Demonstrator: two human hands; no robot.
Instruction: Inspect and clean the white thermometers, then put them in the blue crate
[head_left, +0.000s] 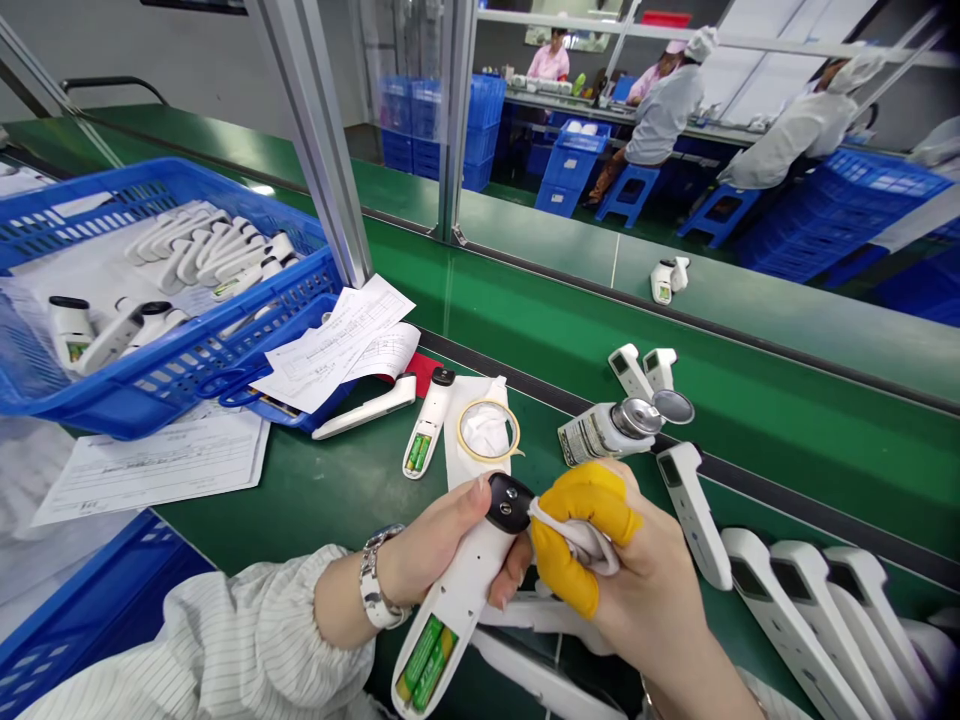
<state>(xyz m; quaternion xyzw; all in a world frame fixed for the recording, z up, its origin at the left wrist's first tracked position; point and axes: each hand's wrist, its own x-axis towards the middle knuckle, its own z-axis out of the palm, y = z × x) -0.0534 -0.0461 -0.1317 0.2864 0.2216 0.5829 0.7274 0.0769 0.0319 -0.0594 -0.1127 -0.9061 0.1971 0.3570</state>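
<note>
A dark green, smooth-topped workbench (300,500) carries, toward the left, overlapping white printed paper sheets (165,460). Right of these lie a slim white plastic handheld device (367,408) on its side and a white device with a black head and two green batteries in its open compartment (427,425). Just beside that is a round tape roll with a yellowish rim (489,430) on white paper (457,400). Farther right a labelled white container with a metal top (611,430) stands on the bench, and white handheld devices with dark-ended heads (810,610) lie in a slanting row near the right edge.
</note>
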